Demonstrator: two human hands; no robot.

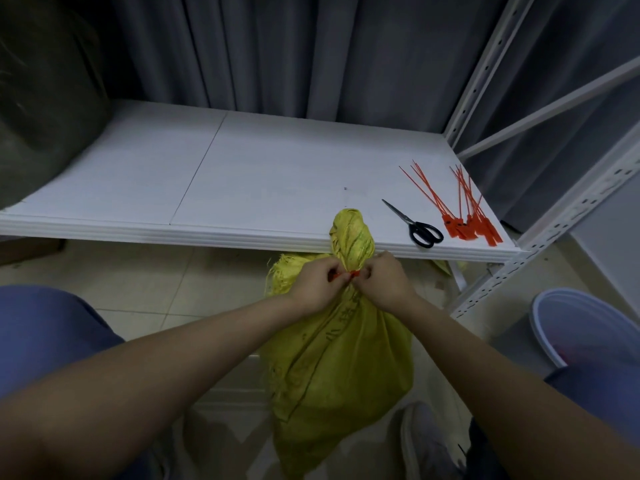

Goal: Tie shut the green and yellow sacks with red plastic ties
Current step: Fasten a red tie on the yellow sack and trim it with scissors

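A yellow woven sack [337, 368] stands on the floor in front of me, its neck twisted into a bunch that rises in front of the shelf edge. A red plastic tie [353, 273] wraps the neck. My left hand [313, 282] pinches one end of the tie and my right hand [384, 280] pinches the other, both tight against the neck. More red ties [465, 216] lie in a loose pile at the shelf's right front. No green sack is in view.
Black-handled scissors [414, 225] lie on the white shelf [242, 174] beside the spare ties. A dark bulky object [45, 98] sits at the shelf's left end. A white bucket [581, 327] stands on the floor at right, by the shelf upright [540, 251].
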